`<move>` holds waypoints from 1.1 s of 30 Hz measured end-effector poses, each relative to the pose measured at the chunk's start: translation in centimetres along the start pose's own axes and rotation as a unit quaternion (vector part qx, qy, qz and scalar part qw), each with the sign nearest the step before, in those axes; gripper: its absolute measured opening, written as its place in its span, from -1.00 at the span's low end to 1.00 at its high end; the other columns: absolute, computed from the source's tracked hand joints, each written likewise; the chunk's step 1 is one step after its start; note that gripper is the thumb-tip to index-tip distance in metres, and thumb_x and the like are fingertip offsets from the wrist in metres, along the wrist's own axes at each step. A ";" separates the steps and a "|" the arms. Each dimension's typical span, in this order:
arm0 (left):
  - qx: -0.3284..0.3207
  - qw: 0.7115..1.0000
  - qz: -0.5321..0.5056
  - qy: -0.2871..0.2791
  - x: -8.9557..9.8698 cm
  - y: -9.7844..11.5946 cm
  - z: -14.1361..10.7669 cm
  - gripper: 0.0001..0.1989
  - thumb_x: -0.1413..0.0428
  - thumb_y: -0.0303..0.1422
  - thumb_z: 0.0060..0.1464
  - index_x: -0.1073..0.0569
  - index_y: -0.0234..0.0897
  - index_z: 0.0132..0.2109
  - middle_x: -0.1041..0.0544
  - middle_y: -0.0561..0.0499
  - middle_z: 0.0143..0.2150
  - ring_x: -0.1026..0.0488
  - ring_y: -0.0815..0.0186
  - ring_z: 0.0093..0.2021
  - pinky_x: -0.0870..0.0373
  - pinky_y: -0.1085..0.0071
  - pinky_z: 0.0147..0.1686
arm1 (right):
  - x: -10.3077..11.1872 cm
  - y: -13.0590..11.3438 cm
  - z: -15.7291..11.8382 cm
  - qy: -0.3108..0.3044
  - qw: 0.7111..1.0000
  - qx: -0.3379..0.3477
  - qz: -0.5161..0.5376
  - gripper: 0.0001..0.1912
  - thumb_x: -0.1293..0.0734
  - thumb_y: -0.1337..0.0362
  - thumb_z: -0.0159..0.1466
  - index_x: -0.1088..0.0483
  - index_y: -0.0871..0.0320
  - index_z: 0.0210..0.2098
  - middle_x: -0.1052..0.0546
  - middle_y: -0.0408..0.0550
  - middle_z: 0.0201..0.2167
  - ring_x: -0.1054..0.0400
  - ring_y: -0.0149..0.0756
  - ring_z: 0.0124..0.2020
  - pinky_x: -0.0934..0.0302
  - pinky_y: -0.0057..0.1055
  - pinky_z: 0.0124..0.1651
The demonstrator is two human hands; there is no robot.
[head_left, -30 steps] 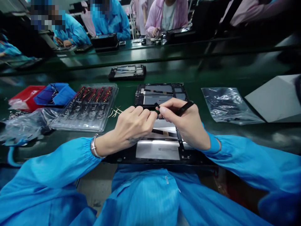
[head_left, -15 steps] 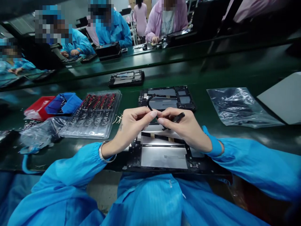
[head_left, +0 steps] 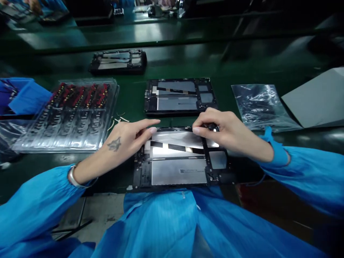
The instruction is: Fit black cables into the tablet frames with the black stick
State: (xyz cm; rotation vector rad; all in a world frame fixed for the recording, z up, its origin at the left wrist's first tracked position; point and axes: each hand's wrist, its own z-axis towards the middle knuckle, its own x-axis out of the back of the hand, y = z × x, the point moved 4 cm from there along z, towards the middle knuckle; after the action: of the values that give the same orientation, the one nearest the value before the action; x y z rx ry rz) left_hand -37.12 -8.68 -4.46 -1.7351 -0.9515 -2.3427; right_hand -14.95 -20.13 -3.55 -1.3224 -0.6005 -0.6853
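Observation:
A dark device frame with silvery panels (head_left: pixel 179 172) lies flat at the bench's near edge, a black strip with tan patches slanting across it. Over its upper left corner is my left hand (head_left: pixel 129 138), thumb and index finger apart, holding nothing. At its upper right edge my right hand (head_left: pixel 223 129) is closed in a pinch, and a small black part (head_left: pixel 213 127) shows between its fingers. Just behind lies a second device frame (head_left: pixel 177 102), with a similar strip on it.
At the left, a clear tray (head_left: pixel 77 114) holds red-and-black parts, beside a blue bin (head_left: pixel 29 96). Pale strips (head_left: pixel 118 120) lie right of the tray. Another device frame (head_left: pixel 116 61) is farther back. A plastic bag (head_left: pixel 262 104) and a grey sheet (head_left: pixel 318 100) are at the right.
The view has tilted down. My hands, together around a black cable before, have moved apart; the left has let go. My right hand is now at the near frame's upper edge.

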 end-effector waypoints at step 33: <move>-0.259 0.958 0.069 -0.103 -4.7 0.5 2.2 -0.71 0.13 -0.35 0.44 -0.29 -0.26 0.21 -0.26 -0.10 0.38 -0.34 0.24 0.25 -0.40 0.33 0.16 | 0.1 3.4 0.5 -0.173 0.971 -0.120 -0.112 -0.76 -0.27 0.18 0.31 -0.53 0.17 -0.33 -0.52 -0.06 -0.41 -0.31 -0.35 -0.46 0.02 -0.38 -0.41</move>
State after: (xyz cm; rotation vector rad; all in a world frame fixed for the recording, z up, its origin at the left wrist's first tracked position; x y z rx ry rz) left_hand -33.40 -9.28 -8.02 -2.1709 -0.2134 -2.5035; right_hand -12.34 -19.25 -5.68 -1.6320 -0.9841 -0.7316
